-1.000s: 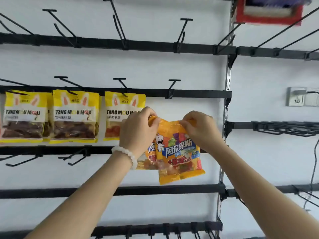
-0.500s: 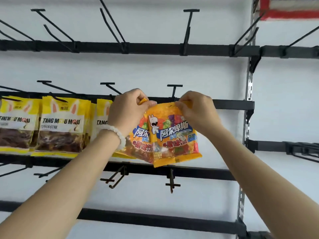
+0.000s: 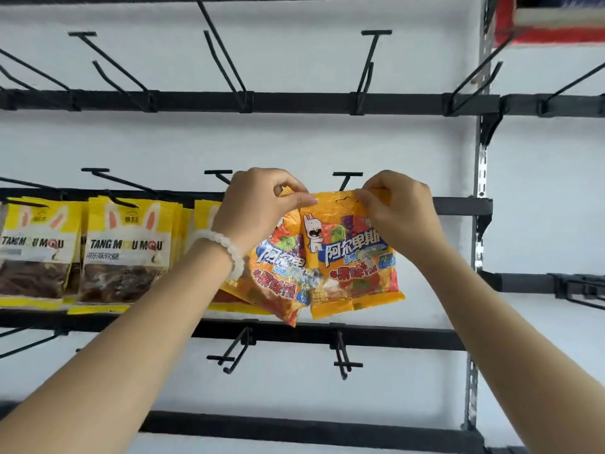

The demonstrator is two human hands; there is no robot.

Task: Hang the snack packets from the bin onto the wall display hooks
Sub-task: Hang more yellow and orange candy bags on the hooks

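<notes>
Both hands raised to the wall display, apart, each pinching a top corner of the front orange gummy packet [image 3: 352, 253]. Left hand [image 3: 258, 209], with a white bead bracelet [image 3: 226, 249] at the wrist, gripping the top left corner with thumb and curled fingers, and also holding a second orange packet [image 3: 278, 273] that hangs tilted behind and to the left of the first. Right hand [image 3: 401, 208] pinching the top right corner. Hang hole of the front packet visible at its top edge, just below and in front of the T-tipped hook [image 3: 347, 178] on the middle black rail [image 3: 461, 206]; whether the hook has entered the hole cannot be told.

To the left on the same rail, yellow rabbit-ear packets [image 3: 126, 247] hanging in rows, the nearest row partly hidden behind the left forearm and the tilted packet. Neighbouring hook [image 3: 217, 174] partly covered by the left hand. Above, an upper rail [image 3: 294, 102] with bare hooks; below, a lower rail [image 3: 376, 339] with two hooks pointing outward. At the right, a slotted metal upright [image 3: 481, 178]; at top right, a red-edged object [image 3: 553, 24], blurred.
</notes>
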